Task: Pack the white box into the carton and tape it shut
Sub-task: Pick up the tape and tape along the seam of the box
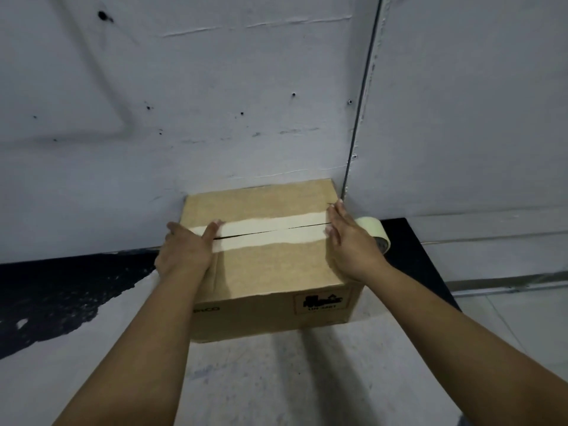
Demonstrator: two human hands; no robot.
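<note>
A brown carton (270, 272) stands on the floor against the wall, its top flaps closed. A pale strip of tape (270, 230) runs along the centre seam from left to right. My left hand (187, 247) lies flat on the carton's left top edge, with the thumb on the tape's left end. My right hand (350, 241) presses flat on the right top edge over the tape's right end. A roll of pale tape (373, 229) stands on the floor just behind my right hand. The white box is not visible.
A grey-white wall (246, 103) rises right behind the carton. A dark vertical seam (359, 118) runs down it at the right. The floor is pale concrete (276, 379) with black painted patches (61, 296) to the left and right.
</note>
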